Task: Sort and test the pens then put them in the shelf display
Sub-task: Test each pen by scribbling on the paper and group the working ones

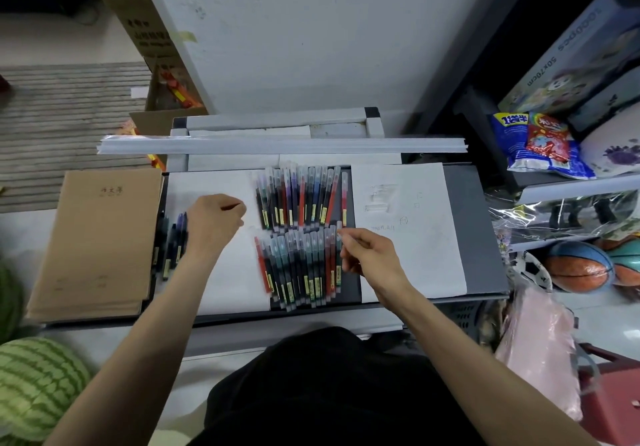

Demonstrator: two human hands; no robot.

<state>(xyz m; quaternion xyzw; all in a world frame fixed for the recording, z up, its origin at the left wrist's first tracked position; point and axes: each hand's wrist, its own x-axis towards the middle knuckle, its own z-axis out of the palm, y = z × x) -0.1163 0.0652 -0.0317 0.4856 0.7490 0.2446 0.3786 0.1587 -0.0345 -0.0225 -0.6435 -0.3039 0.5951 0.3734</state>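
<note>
Two fanned rows of capped pens lie on a dark tray (479,234): an upper row (301,199) and a lower row (298,269), in red, blue, green and black with clear caps. A few dark and blue pens (171,248) lie apart at the left. My right hand (370,255) pinches the clear-capped pen (338,229) at the right end of the lower row. My left hand (214,220) hovers with curled fingers over the left white sheet (228,282). A thin red sliver shows between its fingers; I cannot tell what it is.
A second white sheet (412,237) with scribbles lies right of the pens. A stack of brown notebooks (97,241) sits at the left, and a long white rail (277,145) behind. Watermelons (38,386) lie at the lower left. Balls (578,267) and snack bags (536,144) are on the right.
</note>
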